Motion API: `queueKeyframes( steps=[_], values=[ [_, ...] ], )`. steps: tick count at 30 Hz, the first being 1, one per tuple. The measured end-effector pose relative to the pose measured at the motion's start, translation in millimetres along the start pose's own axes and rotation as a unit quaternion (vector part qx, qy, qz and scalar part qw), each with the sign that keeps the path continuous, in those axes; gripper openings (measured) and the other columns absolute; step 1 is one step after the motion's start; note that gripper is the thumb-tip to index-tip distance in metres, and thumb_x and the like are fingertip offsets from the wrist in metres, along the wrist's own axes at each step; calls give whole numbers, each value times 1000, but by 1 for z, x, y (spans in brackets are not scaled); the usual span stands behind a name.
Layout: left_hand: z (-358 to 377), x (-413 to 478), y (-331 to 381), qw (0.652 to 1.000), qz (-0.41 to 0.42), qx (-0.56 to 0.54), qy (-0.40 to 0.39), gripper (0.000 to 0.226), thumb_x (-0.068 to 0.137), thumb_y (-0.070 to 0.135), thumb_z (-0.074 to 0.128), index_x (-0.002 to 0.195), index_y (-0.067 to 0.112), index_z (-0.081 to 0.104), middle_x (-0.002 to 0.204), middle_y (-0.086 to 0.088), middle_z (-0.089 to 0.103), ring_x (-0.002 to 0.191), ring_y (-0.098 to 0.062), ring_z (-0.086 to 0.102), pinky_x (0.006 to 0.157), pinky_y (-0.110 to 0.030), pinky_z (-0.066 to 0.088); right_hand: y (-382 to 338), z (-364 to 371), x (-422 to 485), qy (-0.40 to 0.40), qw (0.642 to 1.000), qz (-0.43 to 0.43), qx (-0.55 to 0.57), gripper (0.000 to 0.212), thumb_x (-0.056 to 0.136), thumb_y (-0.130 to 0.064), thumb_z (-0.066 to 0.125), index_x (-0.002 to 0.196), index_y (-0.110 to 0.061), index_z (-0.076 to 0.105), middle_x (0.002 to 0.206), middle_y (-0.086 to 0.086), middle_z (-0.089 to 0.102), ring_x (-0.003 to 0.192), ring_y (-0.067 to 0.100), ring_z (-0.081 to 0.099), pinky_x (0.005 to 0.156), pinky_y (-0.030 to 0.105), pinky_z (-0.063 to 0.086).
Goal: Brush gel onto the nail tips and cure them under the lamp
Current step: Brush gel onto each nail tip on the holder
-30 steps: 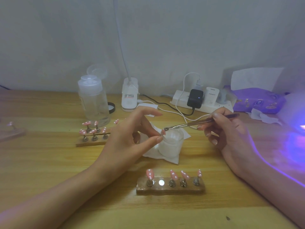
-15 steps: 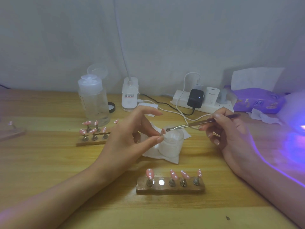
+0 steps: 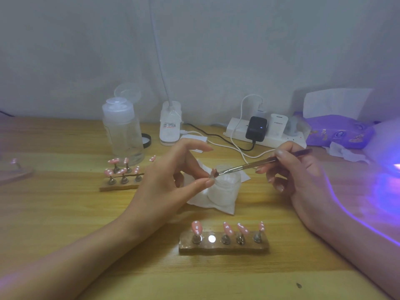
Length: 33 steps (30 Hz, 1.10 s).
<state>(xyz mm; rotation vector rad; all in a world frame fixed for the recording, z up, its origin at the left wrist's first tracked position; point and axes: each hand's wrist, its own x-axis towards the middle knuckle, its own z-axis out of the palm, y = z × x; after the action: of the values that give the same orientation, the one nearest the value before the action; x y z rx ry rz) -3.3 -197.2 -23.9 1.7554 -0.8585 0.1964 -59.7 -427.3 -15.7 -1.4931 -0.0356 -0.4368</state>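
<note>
Left hand pinches a nail tip above the gel jar. Right hand grips the brush, bristles touching the tip.

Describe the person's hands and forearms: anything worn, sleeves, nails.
The left hand and right hand are bare: no gloves, rings, watch or bracelet show. The left forearm and right forearm are uncovered to the frame's edge, with no sleeve in view. The fingers are slender, with long, rounded, pale, glossy nails.
</note>
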Motion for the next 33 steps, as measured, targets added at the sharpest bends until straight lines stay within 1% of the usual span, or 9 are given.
queueKeyframes(
  steps=[3, 8, 12, 16, 22, 25, 27, 31, 33],
  values=[
    [0, 0, 0, 1000, 2, -1, 0, 40, 82, 25, 73, 119, 27, 58, 79, 11, 70, 83, -19, 69, 55, -25, 43, 2, -2, 1, 22, 1000, 2, -3, 34, 96, -20, 54, 64, -30, 61, 68, 9, 71, 52, 10, 52, 43, 16, 35],
    [0, 0, 0, 1000, 1, -3, 1, 40, 82, 24, 74, 118, 28, 58, 79, 11, 69, 83, -17, 69, 56, -22, 43, 0, -1, 1, -3, 1000, -8, 14, 25, 91, -27, 53, 68, -30, 62, 71, 9, 72, 55, 10, 56, 44, 16, 37],
    [1, 0, 1, 1000, 1, -3, 2, 40, 82, 24, 74, 118, 27, 58, 78, 13, 69, 83, -17, 70, 55, -23, 41, 3, -2, 1, 14, 1000, 7, -5, 37, 100, -17, 50, 67, -30, 61, 69, 10, 71, 53, 9, 53, 43, 16, 36],
    [0, 0, 2, 1000, 5, 6, 0, 39, 83, 21, 74, 119, 25, 58, 80, 13, 70, 86, -18, 70, 56, -22, 41, 0, -3, 1, 13, 999, 3, 33, 26, 91, -27, 54, 67, -30, 62, 70, 8, 71, 54, 9, 54, 44, 16, 37],
    [0, -1, 5, 1000, 8, 17, 9, 38, 85, 22, 76, 119, 27, 58, 81, 10, 71, 83, -17, 68, 56, -38, 40, 2, -3, 2, 17, 1000, 12, 3, 38, 100, -17, 51, 65, -29, 62, 68, 9, 71, 52, 9, 52, 43, 16, 35],
    [0, 0, 4, 1000, 9, 19, 10, 40, 85, 16, 77, 119, 27, 58, 82, 10, 72, 85, -16, 68, 57, -40, 39, 0, -2, 1, 11, 999, 12, 32, 28, 92, -25, 55, 66, -29, 63, 69, 8, 71, 53, 9, 52, 43, 16, 36],
    [0, 0, 4, 999, 11, 28, 12, 40, 85, 15, 76, 118, 28, 58, 82, 11, 71, 86, -16, 67, 57, -38, 39, 0, -1, 1, -2, 1000, 14, 21, 25, 92, -27, 59, 67, -30, 63, 71, 8, 71, 54, 9, 54, 44, 16, 36],
    [0, -1, 3, 999, 18, 40, 13, 41, 85, 14, 76, 119, 28, 58, 83, 12, 72, 87, -13, 66, 56, -27, 39, 3, -3, 2, 15, 1000, 22, 14, 38, 100, -19, 51, 65, -30, 62, 69, 9, 71, 53, 9, 52, 43, 16, 35],
    [0, -1, 3, 999, 22, 46, 12, 41, 85, 13, 77, 119, 27, 58, 83, 13, 72, 87, -11, 66, 59, -20, 37, 2, -3, 2, 10, 999, 13, 32, 33, 96, -24, 53, 66, -30, 63, 70, 7, 71, 53, 8, 52, 43, 15, 36]
  ],
)
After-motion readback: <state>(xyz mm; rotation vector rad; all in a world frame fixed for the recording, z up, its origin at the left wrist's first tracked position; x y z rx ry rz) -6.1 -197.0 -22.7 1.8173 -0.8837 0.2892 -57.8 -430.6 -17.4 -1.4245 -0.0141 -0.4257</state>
